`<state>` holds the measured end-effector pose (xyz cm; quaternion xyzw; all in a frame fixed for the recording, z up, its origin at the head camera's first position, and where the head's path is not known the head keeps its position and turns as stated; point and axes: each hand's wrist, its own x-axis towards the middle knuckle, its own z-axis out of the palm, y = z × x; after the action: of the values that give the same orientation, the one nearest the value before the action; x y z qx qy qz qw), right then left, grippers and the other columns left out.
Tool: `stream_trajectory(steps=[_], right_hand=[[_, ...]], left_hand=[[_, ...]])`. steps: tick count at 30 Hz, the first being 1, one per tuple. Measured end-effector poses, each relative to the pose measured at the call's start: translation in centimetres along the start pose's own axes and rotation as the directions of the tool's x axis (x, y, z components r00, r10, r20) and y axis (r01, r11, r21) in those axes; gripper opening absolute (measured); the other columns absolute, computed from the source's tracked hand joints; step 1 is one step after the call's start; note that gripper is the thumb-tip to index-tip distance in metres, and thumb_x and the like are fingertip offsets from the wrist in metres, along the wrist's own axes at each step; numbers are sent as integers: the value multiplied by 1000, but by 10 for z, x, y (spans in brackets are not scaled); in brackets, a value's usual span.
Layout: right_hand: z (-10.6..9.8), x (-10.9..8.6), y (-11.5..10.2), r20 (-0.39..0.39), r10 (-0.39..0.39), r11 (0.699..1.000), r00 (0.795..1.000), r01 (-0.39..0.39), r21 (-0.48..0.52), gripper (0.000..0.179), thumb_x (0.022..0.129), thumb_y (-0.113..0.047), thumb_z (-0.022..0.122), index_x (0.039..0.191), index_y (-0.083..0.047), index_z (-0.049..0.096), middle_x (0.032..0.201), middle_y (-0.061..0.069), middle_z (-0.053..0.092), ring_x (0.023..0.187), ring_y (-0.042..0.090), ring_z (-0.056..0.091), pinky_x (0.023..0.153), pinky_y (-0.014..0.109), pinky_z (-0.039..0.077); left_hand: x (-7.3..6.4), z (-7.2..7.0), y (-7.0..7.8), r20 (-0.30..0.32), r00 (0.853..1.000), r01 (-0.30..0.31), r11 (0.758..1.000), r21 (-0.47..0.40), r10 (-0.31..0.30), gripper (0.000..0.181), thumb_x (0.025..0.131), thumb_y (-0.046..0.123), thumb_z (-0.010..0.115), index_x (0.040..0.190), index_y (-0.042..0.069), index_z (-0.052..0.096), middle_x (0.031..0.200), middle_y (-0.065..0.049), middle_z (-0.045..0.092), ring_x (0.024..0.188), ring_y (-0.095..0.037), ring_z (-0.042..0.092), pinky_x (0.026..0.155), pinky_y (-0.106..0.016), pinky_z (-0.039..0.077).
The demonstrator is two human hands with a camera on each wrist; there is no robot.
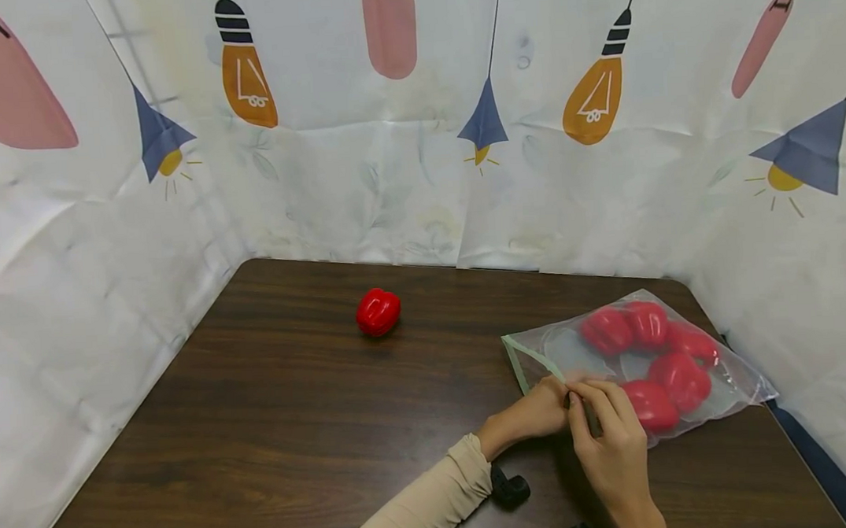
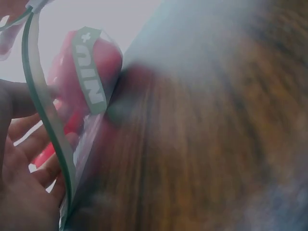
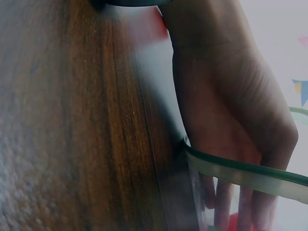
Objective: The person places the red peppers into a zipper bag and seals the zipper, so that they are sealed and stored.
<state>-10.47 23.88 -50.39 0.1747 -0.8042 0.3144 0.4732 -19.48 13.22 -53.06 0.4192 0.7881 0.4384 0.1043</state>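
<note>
A clear zip bag (image 1: pixel 737 392) with a green strip along its mouth lies on the right of the table. Several red bell peppers (image 1: pixel 679 380) are inside it. My left hand (image 1: pixel 543 408) reaches into the mouth of the bag. Its fingers (image 2: pixel 30 137) show loosely extended behind the green strip (image 2: pixel 41 108) in the left wrist view, with red peppers beyond them. Close beside it, my right hand (image 1: pixel 611 441) pinches the bag's edge between thumb and fingers. Another red bell pepper (image 1: pixel 379 311) sits alone on the table, left of the bag.
The dark wooden table (image 1: pixel 260 429) has a white patterned cloth (image 1: pixel 391 186) hanging behind it and at both sides. A black wrist device (image 1: pixel 509 489) is at my left wrist, below the beige sleeve (image 1: pixel 433 492). The bag's far corner reaches the table's right edge.
</note>
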Motion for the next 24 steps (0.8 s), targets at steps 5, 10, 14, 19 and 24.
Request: stream_trajectory(steps=[5, 10, 14, 19, 24], right_hand=[[0, 0, 1, 2, 3, 1000, 1000, -3, 9, 23, 100, -11, 61, 100, 7, 75, 99, 20, 69, 91, 25, 63, 94, 5, 43], [0, 0, 1, 2, 8, 1000, 1000, -8, 7, 19, 98, -8, 63, 99, 7, 75, 99, 20, 70, 90, 25, 63, 96, 6, 43], [-1, -1, 1, 6, 14, 1000, 1000, -14, 2, 15, 95, -4, 65, 101, 6, 75, 99, 19, 70, 90, 26, 63, 96, 6, 42], [-1, -1, 0, 6, 23, 1000, 1000, -23, 0, 16, 89, 3, 68, 103, 6, 76, 99, 19, 70, 90, 23, 62, 93, 6, 42], [-2, -1, -1, 9, 29, 1000, 1000, -29, -1, 18, 85, 8, 69, 102, 6, 76, 98, 18, 69, 89, 21, 61, 91, 5, 43]], left_hand=[[-2, -4, 1, 6, 1000, 10, 1000, -27, -10, 25, 101, 10, 62, 123, 8, 73, 110, -3, 77, 84, 9, 51, 82, -5, 45], [-4, -6, 2, 17, 1000, 9, 999, -42, -8, 24, 101, 9, 60, 122, 7, 73, 109, -2, 75, 85, 8, 50, 82, -6, 44], [-3, -9, 1, 56, 998, 21, 999, -29, -19, 18, 102, 12, 59, 110, 6, 74, 87, 5, 65, 75, 6, 47, 73, -7, 43], [-3, -18, 1, 104, 995, -9, 999, 48, 4, 20, 105, 14, 58, 112, 6, 75, 82, 6, 64, 70, 3, 46, 69, -8, 40], [-6, -23, -1, 143, 986, -110, 982, 151, 88, 21, 107, 17, 57, 112, 9, 76, 91, 1, 70, 76, 1, 50, 73, -9, 41]])
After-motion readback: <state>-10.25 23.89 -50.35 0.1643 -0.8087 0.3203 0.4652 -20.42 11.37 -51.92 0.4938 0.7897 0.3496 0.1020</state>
